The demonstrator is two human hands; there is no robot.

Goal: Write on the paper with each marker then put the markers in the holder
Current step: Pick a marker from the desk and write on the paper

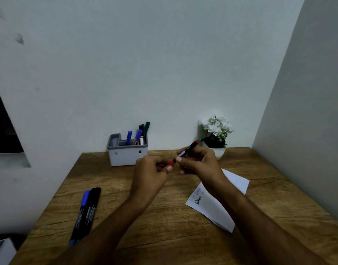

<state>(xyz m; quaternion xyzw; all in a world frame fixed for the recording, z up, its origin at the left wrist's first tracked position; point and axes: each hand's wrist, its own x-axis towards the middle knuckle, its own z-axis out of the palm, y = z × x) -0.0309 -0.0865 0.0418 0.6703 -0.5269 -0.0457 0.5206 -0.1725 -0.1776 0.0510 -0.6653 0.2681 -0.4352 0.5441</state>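
Now red marker [184, 153] in right hand [197, 162] grip, left hand [151, 169] pinching its cap

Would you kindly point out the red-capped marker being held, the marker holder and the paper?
red-capped marker [185, 152], head view, on the black barrel between the hands.
marker holder [126, 156], head view, on its grey front wall.
paper [215, 211], head view, on the blank white part below the writing.

2 bare forearms, no sleeves, short fingernails
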